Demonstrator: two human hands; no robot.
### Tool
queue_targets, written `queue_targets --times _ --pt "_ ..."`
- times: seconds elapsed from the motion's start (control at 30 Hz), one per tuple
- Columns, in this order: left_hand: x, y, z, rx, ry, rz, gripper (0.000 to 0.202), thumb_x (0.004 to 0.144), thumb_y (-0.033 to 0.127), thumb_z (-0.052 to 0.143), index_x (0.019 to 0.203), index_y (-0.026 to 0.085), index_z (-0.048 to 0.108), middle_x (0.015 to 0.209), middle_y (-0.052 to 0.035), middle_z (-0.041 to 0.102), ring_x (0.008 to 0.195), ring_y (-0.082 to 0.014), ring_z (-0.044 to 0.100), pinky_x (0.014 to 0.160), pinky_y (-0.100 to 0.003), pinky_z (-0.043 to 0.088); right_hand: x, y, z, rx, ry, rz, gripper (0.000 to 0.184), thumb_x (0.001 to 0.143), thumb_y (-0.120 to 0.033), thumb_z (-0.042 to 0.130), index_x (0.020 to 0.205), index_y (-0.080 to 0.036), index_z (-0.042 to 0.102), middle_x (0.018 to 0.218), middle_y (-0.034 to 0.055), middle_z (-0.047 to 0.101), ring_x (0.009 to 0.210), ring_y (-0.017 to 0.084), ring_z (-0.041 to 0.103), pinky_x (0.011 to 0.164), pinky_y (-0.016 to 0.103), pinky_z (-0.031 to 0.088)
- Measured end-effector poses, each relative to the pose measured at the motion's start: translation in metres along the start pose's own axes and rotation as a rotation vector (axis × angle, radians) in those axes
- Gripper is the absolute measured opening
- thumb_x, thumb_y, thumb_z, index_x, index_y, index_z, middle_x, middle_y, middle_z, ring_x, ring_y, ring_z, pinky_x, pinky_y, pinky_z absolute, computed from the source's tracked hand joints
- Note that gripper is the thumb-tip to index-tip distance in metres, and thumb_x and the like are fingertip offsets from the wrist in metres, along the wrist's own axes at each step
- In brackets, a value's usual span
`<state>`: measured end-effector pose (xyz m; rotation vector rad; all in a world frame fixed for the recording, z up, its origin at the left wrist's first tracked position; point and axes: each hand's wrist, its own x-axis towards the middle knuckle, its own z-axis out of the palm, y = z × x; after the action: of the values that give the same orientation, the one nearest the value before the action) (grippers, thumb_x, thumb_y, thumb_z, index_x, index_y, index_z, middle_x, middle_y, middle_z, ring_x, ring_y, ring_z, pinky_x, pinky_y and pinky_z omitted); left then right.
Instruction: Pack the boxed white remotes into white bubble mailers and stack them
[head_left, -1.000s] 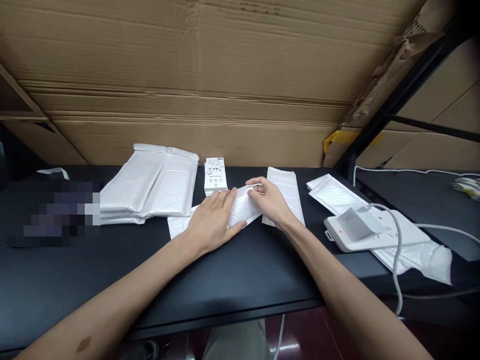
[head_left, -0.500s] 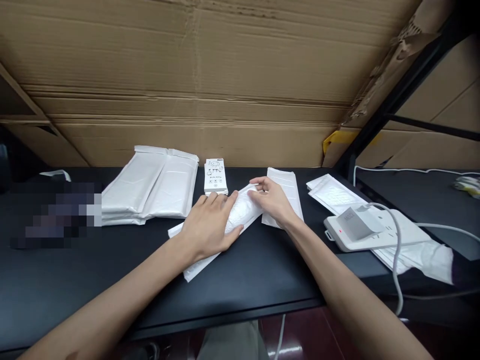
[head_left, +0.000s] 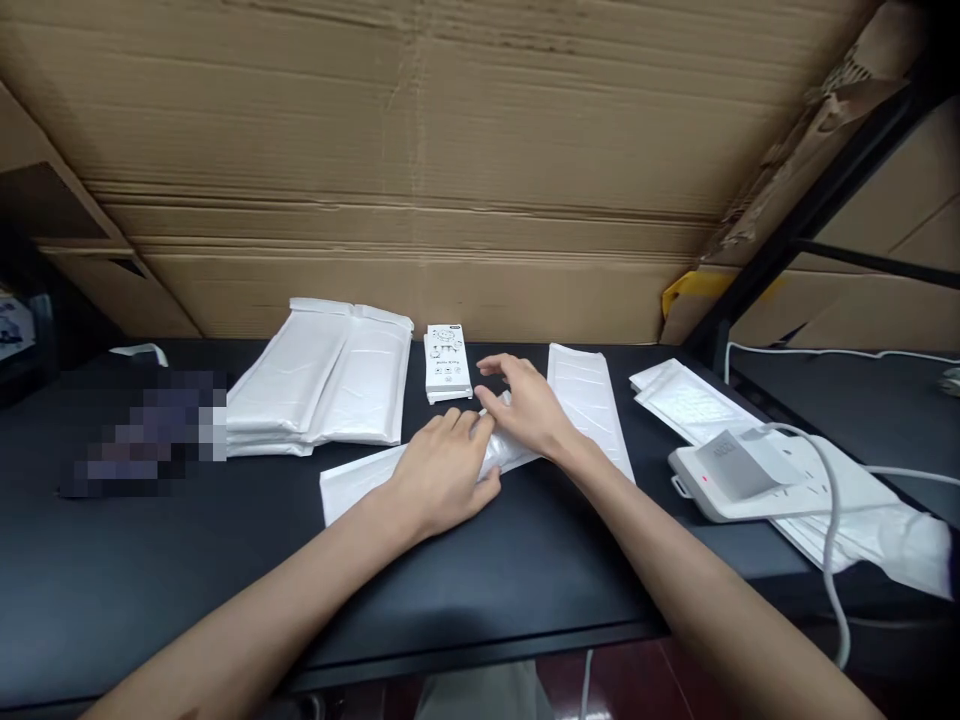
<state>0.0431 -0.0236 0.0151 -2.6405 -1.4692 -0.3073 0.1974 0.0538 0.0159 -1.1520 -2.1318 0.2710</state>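
A white padded envelope lies crosswise on the black tabletop in front of me. My left hand rests flat across its middle, fingers stretched out and covering much of it. Over the envelope's right end is my right hand, its thumb and curved fingers apart; its palm hides part of that end. Just beyond my hands stands a short stack of small white printed boxes. Another white padded envelope lies right behind my right hand.
A pile of white padded envelopes lies to the left, beside a blurred-out dark item. On the right, a white power strip with a grey plug and cable sits on more envelopes. A cardboard wall closes the back.
The envelope under my hands has turned to lie flatter across the table. My right hand's fingers have come away from its end and opened. The view has shifted slightly left.
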Motion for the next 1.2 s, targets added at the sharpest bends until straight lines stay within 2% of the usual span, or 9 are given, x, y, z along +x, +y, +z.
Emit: queue_targets --times 0.07,0.17,0.3,0.5,0.77,0.9,1.0,1.1,1.2 --pt "0.000 0.000 -0.001 0.007 -0.006 -0.016 0.036 0.089 0.037 0.048 0.113 0.012 0.057 0.108 -0.0137 0.063 0.101 -0.0295 0.056 0.087 -0.043 0.046 0.020 0.000 0.005 -0.030 -0.114 -0.093 0.037 0.086 -0.031 0.058 0.122 -0.019 0.056 0.119 0.0082 0.064 0.114 0.024 0.054 0.100 0.040 0.044" --pt "0.000 -0.002 0.001 -0.009 -0.011 -0.035 0.048 0.090 0.046 0.050 0.123 0.012 0.053 0.112 -0.0143 0.062 0.105 -0.0302 0.056 0.089 -0.043 0.046 0.051 0.003 0.014 -0.102 -0.267 -0.174 0.062 0.080 -0.040 0.067 0.135 -0.018 0.049 0.133 0.0121 0.058 0.129 0.029 0.045 0.105 0.043 0.041" --pt "0.002 -0.003 0.004 -0.016 -0.025 -0.038 0.067 0.086 0.055 0.055 0.135 0.010 0.045 0.118 -0.0148 0.062 0.107 -0.0309 0.056 0.091 -0.043 0.045 0.072 0.005 0.022 -0.135 -0.383 -0.151 0.079 0.072 -0.041 0.074 0.140 -0.014 0.046 0.128 0.0149 0.061 0.124 0.032 0.049 0.102 0.043 0.041" --pt "0.001 -0.002 0.002 0.009 -0.034 -0.040 0.058 0.089 0.049 0.052 0.132 0.010 0.049 0.114 -0.0151 0.064 0.107 -0.0302 0.055 0.090 -0.041 0.045 0.054 0.004 0.000 -0.030 -0.276 0.016 0.084 0.066 -0.048 0.078 0.137 -0.015 0.047 0.110 0.0099 0.066 0.111 0.028 0.054 0.095 0.040 0.042" --pt "0.000 -0.005 0.000 0.010 -0.014 -0.060 0.054 0.092 0.047 0.049 0.131 0.011 0.050 0.111 -0.0139 0.065 0.106 -0.0301 0.056 0.087 -0.042 0.044 -0.006 0.037 -0.053 -0.288 -0.144 0.264 0.086 0.067 -0.053 0.075 0.139 -0.018 0.043 0.104 0.0109 0.065 0.111 0.033 0.052 0.094 0.043 0.041" --pt "-0.003 -0.008 0.000 0.016 -0.011 -0.108 0.058 0.092 0.048 0.049 0.137 0.011 0.046 0.116 -0.0137 0.065 0.108 -0.0307 0.055 0.089 -0.042 0.045 -0.027 0.051 -0.054 -0.388 -0.174 0.246 0.088 0.067 -0.063 0.070 0.138 -0.017 0.046 0.108 0.0135 0.063 0.113 0.036 0.050 0.096 0.047 0.039" --pt "-0.004 -0.008 -0.001 0.021 -0.006 -0.123 0.061 0.092 0.049 0.048 0.140 0.012 0.043 0.119 -0.0132 0.064 0.110 -0.0302 0.055 0.090 -0.041 0.045 -0.032 0.055 -0.050 -0.365 -0.077 0.246 0.078 0.078 -0.066 0.059 0.138 -0.018 0.046 0.110 0.0134 0.063 0.112 0.034 0.051 0.095 0.046 0.041" --pt "-0.003 -0.009 -0.003 0.027 -0.008 -0.111 0.059 0.093 0.049 0.047 0.140 0.014 0.043 0.121 -0.0127 0.063 0.111 -0.0296 0.055 0.091 -0.041 0.045 -0.032 0.060 -0.048 -0.407 0.103 0.282 0.060 0.089 -0.053 0.050 0.136 -0.016 0.048 0.120 0.0158 0.059 0.116 0.033 0.050 0.098 0.044 0.040" --pt "-0.002 -0.011 -0.005 0.020 -0.033 -0.080 0.057 0.093 0.050 0.045 0.140 0.017 0.045 0.125 -0.0115 0.062 0.114 -0.0293 0.054 0.091 -0.040 0.045 -0.032 0.068 -0.049 -0.462 0.083 0.389 0.060 0.089 -0.043 0.050 0.139 -0.011 0.044 0.129 0.0203 0.055 0.120 0.036 0.049 0.100 0.045 0.039"
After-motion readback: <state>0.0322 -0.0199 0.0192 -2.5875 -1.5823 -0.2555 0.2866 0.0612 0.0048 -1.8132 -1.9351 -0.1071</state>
